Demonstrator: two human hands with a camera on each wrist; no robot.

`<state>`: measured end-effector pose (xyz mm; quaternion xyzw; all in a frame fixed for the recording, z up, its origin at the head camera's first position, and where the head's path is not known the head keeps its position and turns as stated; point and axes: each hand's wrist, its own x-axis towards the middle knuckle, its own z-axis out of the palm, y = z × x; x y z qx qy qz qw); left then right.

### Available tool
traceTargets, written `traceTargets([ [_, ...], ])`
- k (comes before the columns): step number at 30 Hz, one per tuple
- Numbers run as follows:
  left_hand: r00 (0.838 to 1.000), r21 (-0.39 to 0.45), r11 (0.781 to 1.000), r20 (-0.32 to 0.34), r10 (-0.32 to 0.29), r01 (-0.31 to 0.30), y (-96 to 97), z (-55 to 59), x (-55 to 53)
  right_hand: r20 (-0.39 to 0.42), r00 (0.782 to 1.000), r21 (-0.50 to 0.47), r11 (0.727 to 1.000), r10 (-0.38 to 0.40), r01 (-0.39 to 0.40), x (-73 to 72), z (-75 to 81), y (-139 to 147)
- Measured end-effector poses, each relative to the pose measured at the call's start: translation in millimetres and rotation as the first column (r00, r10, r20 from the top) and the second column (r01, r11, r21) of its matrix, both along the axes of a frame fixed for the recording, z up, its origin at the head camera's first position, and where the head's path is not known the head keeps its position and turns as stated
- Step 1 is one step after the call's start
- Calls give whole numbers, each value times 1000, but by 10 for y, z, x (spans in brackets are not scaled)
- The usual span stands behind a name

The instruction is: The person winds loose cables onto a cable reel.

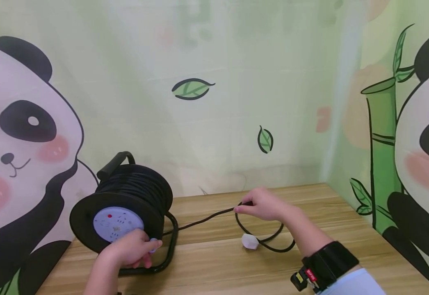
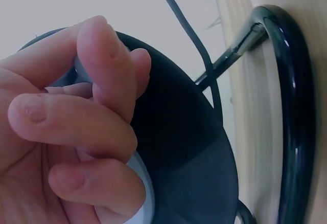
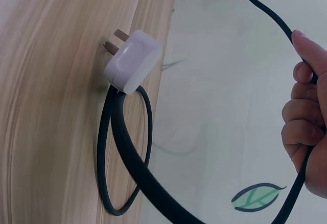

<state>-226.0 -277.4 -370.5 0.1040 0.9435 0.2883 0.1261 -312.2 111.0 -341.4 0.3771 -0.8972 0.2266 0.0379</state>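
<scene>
A black cable reel stands on the left of the table, wound with cord. Its front bears a pale blue socket panel with a red button. My left hand is at the panel's lower right, its fingers curled round a small pale blue knob; the fingers mostly hide it. From the reel a black cord runs right to my right hand, which grips it above the table. Past that hand the cord loops down to a white plug, whose metal pins show in the right wrist view.
Black tubing forms the reel's stand, and a carry handle tops it. The wooden table meets a printed curtain at the back, with pandas and bamboo at the sides.
</scene>
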Motion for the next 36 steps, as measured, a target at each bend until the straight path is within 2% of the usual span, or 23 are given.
traceTargets([
  [5, 1000, -15, 1000, 9, 14, -14, -22, -22, 6, -18, 1000, 13, 1000, 12, -12, -24, -37, -87],
  [15, 990, -69, 994, 108, 96, -89, -187, -109, -7, 9, 999, 14, 999, 41, -41, -13, -70, -325],
  [19, 985, -76, 991, 123, 120, -111, -240, -145, -11, -2, 999, 32, 999, 35, -35, -11, -66, -417],
  [27, 974, -81, 989, 182, 133, -120, -380, -219, -57, 2, 999, 47, 998, 45, -45, 5, -65, -564],
  [36, 973, -50, 990, 185, 137, -130, -590, -278, -20, 15, 999, 76, 996, 38, -39, 2, -125, -733],
])
